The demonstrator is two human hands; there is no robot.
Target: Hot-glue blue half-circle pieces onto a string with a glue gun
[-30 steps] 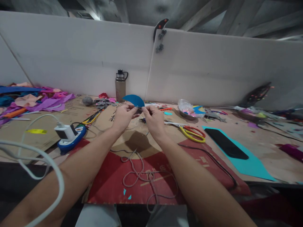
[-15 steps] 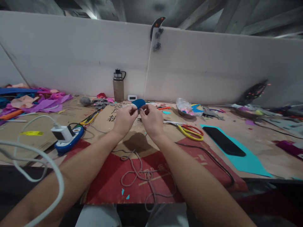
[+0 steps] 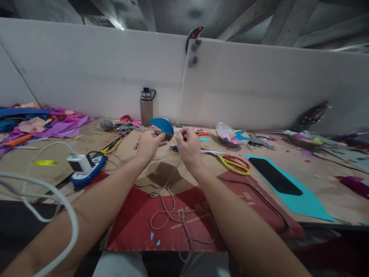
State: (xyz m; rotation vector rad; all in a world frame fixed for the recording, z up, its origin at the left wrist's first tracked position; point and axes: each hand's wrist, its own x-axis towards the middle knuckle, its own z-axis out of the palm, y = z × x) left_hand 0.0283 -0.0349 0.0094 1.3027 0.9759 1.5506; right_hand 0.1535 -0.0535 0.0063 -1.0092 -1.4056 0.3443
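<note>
My left hand (image 3: 150,145) pinches a blue crescent-shaped sheet piece (image 3: 163,125) by its lower edge, above the cardboard. To its right, my right hand (image 3: 188,146) is closed with thumb and fingertips together, a small gap away from the blue piece. A thin grey cord (image 3: 173,173) runs up from the cardboard to my right hand, and its end among the fingers is hidden. Loose loops of this cord lie on the red cardboard (image 3: 129,231) below my wrists. Scissors (image 3: 235,164) with red and yellow handles rest just right of my right hand.
A drink bottle (image 3: 146,107) stands by the white partition (image 3: 95,69). To the left are a power strip (image 3: 86,173), a white cable (image 3: 73,219) and coloured scraps (image 3: 63,125). A black phone (image 3: 273,177) lies on turquoise sheet (image 3: 305,204) at right, near a bowl (image 3: 229,142).
My hands have moved slightly apart. The blue piece has turned and now shows its full crescent in my left hand. A length of cord now stretches up to my right hand.
</note>
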